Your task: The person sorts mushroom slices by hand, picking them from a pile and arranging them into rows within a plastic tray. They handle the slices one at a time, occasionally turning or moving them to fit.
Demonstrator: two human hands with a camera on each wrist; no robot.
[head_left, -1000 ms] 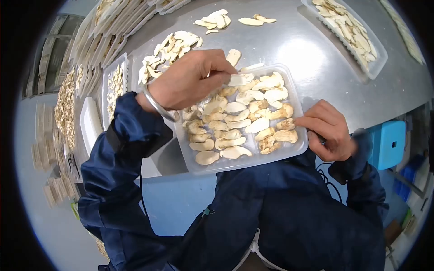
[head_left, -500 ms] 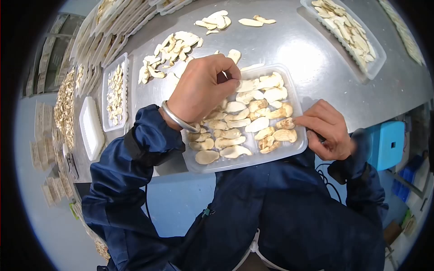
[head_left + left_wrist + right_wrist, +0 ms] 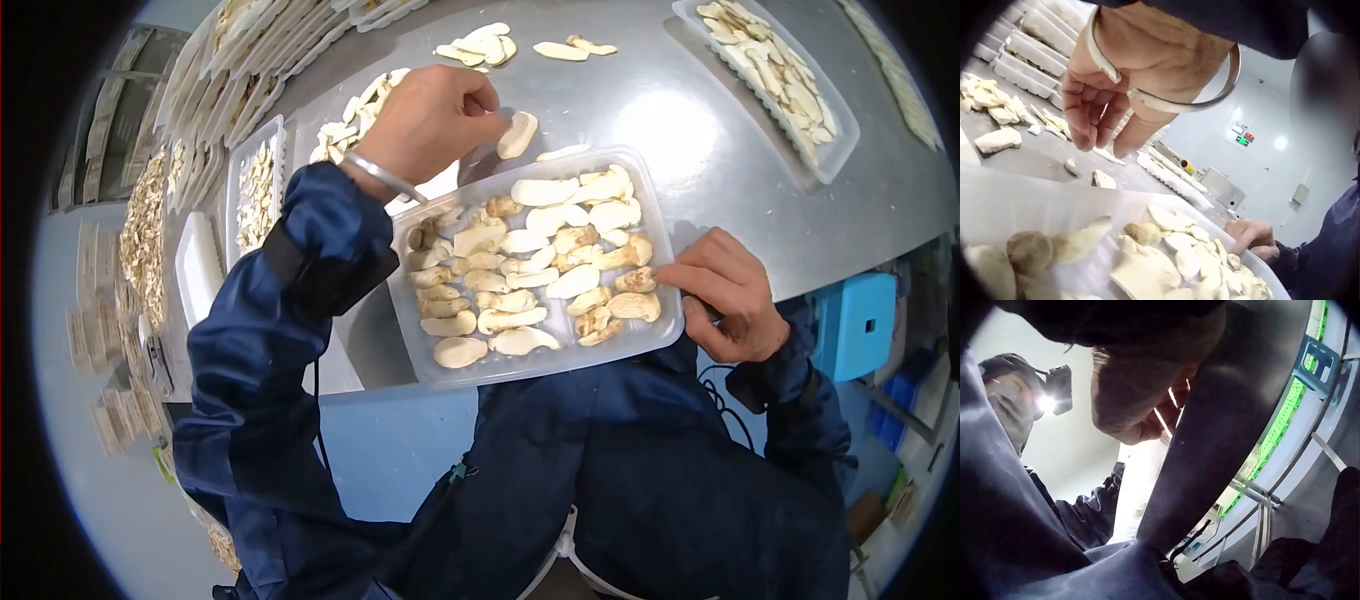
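A clear plastic tray [image 3: 425, 372] holds rows of mushroom slices [image 3: 477, 238], some pale, some brown-edged, and tilts over the table's near edge at the person's lap. My left hand [image 3: 430, 115], with a metal bangle at its wrist, is above the table just past the tray's far edge. Its fingers [image 3: 1087, 134] hang loosely bent with nothing between them in the left wrist view. Close to its fingertips lies a loose mushroom slice [image 3: 517, 135]. At the tray's right rim, my right hand [image 3: 730, 295] pinches the edge between fingers and thumb.
Loose slices lie in a heap [image 3: 350, 120] behind the left hand and a small pile [image 3: 480, 45] further back. A filled tray [image 3: 845, 140] stands at the right rear. Stacked trays [image 3: 270, 45] and another tray [image 3: 275, 205] are on the left; a blue stool [image 3: 855, 325] is at right.
My left hand has laid a pale mushroom slice in the tray's far row, let go and moved up and away beyond the tray. The right hand stays on the rim.
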